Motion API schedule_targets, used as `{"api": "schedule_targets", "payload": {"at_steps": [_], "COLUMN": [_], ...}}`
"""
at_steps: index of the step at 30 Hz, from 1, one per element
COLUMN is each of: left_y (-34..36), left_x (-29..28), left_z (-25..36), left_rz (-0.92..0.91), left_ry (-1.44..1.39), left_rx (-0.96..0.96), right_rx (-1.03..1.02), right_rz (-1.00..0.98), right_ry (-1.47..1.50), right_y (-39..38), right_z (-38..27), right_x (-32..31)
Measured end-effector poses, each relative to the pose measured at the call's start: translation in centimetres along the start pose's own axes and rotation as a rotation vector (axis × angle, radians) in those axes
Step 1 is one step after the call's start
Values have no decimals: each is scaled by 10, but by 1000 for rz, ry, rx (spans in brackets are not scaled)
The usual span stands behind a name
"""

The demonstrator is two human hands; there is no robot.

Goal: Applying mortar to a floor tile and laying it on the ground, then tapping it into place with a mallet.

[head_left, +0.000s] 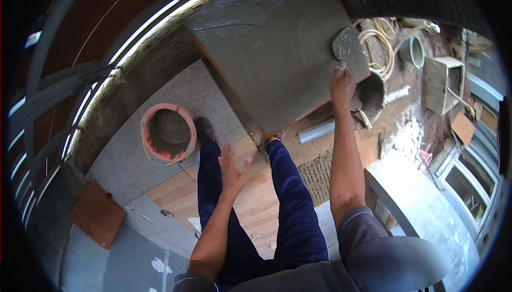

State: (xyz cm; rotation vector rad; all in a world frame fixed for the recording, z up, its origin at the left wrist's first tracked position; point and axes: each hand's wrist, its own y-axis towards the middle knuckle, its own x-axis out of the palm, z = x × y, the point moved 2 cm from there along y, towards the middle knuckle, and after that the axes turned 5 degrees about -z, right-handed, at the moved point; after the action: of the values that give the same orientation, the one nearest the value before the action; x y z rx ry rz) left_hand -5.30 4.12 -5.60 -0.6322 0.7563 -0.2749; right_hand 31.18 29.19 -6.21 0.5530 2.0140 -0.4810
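My right hand (342,85) is closed round the handle of a trowel (343,45). Its rounded blade, speckled with grey mortar, lies at the right edge of a large flat panel (256,73). Smooth wet-looking grey mortar covers the panel, with faint ridges near its far left part. Over my left leg, my left hand (231,170) is held with fingers stretched out and nothing in it. A reddish bucket (146,145) stands left of my feet, grey material inside and on its rim.
Pale hoses (368,37), a green-grey bucket (413,52) and a box-like frame (433,86) lie on the dirt at right. A metal bar (318,131) sits below the panel. Tiles (186,97) spread underfoot. A brown tile (97,214) rests lower left; metal railings (40,84) stand left.
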Motion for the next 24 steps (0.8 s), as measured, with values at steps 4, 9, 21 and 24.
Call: {"api": "schedule_targets", "payload": {"at_steps": [4, 9, 21, 24], "left_y": [-11, -27, -31, -35], "left_x": [-4, -14, -5, 1], "left_z": [-7, -29, -34, -38], "left_rz": [-13, 7, 38, 37], "left_ry": [-78, -107, -155, -126], "left_rx": [31, 5, 2, -8], "right_rx": [-156, -299, -705, -753], "right_rz": [-96, -231, -661, -745], "right_ry": [-21, -102, -234, -292], "right_y": [-1, -40, -179, -166], "right_z": [-76, -183, -134, -78], "right_x": [32, 80, 51, 0]}}
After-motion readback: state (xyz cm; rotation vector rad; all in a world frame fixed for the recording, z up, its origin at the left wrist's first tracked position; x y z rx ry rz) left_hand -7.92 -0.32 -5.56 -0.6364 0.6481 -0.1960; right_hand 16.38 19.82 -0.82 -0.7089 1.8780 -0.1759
